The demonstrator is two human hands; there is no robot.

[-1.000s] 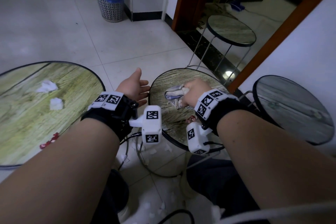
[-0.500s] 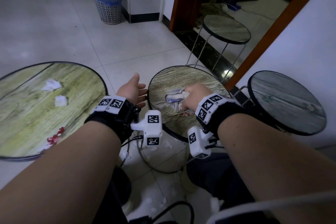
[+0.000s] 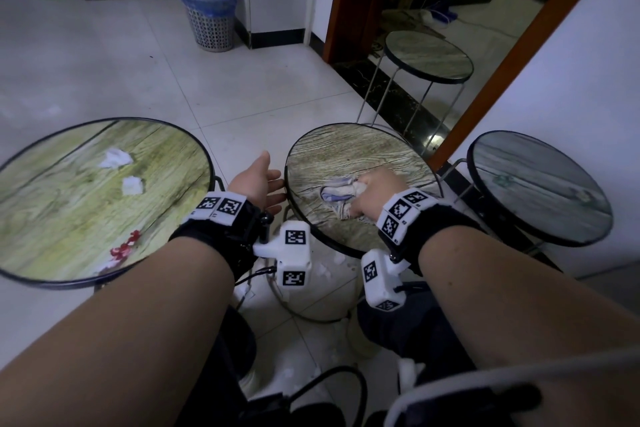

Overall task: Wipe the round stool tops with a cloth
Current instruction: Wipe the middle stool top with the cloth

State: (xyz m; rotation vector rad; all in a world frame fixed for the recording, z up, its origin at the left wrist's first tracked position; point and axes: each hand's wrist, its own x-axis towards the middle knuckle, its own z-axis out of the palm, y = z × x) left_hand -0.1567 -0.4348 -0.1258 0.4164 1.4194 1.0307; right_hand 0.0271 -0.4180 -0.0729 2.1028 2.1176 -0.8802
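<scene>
Stool-wiping task, mid-course. The landmark is the round brown wood-grain stool top with a dark rim point(image 3: 360, 163), directly ahead of the seated person. On it, near its centre, lies the crumpled pale cloth with a bluish stripe point(image 3: 337, 191); the right hand point(image 3: 375, 192) bears down on the cloth's right side, its grip curled over and pinching the fabric against the surface. The left hand point(image 3: 258, 182) hovers just left of this stool's rim, its grip spread and holding nothing; whether the fingertips touch the rim cannot be told.

To the left of the brown stool stands a larger round green wood-grain stool top point(image 3: 76, 204), carrying two white crumpled paper scraps point(image 3: 116, 159) and some small red bits point(image 3: 124, 246) near its front edge. To the right stands a round grey wood-grain stool top point(image 3: 536, 184); beyond the brown stool, in the doorway, a fourth round grey-green stool top point(image 3: 427, 55).

Judged progress: one top is under the cloth and looks free of debris. The green top, with litter on it, appears unwiped. The state of the two grey tops cannot be determined.
</scene>
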